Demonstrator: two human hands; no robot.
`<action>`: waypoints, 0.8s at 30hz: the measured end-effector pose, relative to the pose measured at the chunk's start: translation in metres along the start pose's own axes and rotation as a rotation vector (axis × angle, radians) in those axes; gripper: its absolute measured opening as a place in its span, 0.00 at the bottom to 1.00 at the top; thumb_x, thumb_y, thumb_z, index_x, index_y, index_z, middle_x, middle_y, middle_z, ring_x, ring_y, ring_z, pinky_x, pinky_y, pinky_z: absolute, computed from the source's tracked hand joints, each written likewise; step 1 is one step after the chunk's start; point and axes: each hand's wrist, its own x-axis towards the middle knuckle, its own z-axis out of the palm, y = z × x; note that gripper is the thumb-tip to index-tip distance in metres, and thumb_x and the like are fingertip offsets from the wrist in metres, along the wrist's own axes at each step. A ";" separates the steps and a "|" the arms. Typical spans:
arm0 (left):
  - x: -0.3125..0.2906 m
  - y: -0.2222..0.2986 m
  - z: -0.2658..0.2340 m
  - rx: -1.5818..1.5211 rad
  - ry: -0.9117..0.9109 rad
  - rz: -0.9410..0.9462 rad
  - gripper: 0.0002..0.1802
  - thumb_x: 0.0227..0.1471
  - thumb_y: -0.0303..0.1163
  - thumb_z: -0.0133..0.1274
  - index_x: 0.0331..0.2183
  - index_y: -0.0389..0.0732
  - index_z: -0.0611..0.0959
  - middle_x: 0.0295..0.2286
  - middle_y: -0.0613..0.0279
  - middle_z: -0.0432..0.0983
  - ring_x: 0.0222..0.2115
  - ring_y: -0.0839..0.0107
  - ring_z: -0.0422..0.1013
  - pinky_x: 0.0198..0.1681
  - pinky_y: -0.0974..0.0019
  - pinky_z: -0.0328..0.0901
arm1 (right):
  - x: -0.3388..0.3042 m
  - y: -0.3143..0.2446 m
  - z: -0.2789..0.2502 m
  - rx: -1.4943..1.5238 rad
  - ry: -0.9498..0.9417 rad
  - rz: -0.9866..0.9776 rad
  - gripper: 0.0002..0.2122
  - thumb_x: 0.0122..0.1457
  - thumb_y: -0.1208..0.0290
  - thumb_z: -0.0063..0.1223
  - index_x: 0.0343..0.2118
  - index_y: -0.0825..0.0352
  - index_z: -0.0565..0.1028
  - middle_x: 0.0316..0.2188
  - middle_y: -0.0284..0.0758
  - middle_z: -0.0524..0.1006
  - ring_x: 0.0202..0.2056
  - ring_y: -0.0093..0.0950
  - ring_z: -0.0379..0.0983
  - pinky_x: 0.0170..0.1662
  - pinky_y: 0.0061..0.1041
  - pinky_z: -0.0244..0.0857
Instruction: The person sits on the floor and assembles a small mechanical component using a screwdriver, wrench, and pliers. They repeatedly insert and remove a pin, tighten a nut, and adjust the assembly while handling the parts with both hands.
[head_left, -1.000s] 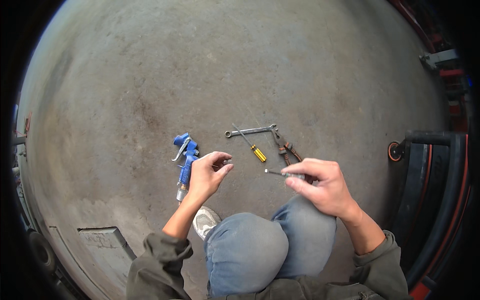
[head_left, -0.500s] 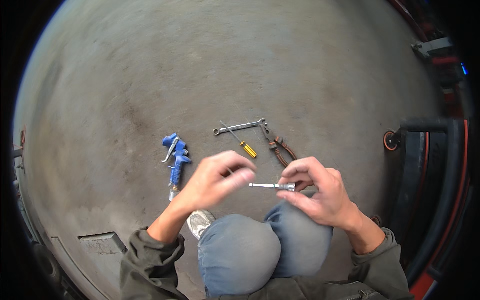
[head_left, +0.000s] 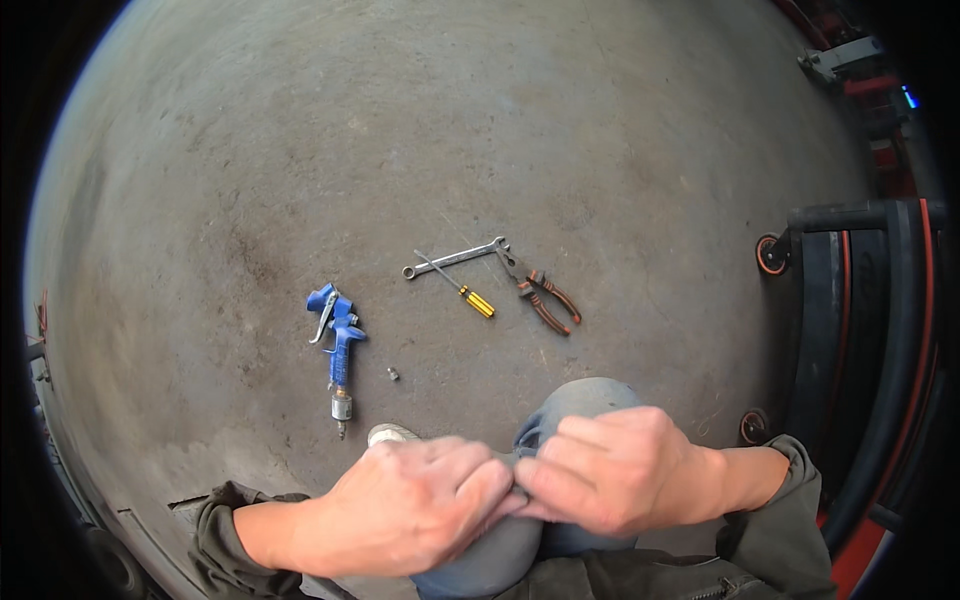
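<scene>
My left hand [head_left: 415, 505] and my right hand [head_left: 620, 475] meet over my knees, knuckles up and fingers curled in. A small dark bit shows where the fingertips touch. The slim silver rod with a wider round end, seen earlier in my right fingers, is now hidden by the hands. On the floor ahead lies a blue spray gun [head_left: 341, 350] with a silver lever, and beside it a small metal fitting [head_left: 393, 374]. A yellow-handled screwdriver [head_left: 477, 302] rests across a combination wrench [head_left: 455, 258]. Pliers [head_left: 538, 290] with dark and orange handles touch the wrench's far end.
My knees [head_left: 590, 400] in blue trousers and a light shoe [head_left: 392, 434] are below the hands. At the right stands a black and red frame [head_left: 850, 216] with castor wheels [head_left: 772, 254]. Grey concrete floor [head_left: 450, 120] stretches ahead.
My hands have come down and together; they were apart, with the left blurred and the rod visible in the right. The fitting, not visible before, now shows. The view has shifted slightly.
</scene>
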 end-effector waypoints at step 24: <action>-0.032 0.022 -0.014 -0.374 -0.077 0.028 0.08 0.54 0.31 0.59 0.27 0.39 0.78 0.19 0.65 0.66 0.17 0.69 0.68 0.16 0.65 0.60 | -0.002 -0.010 -0.005 0.333 -0.009 -0.252 0.14 0.52 0.68 0.55 0.18 0.59 0.61 0.18 0.26 0.57 0.18 0.20 0.58 0.17 0.20 0.52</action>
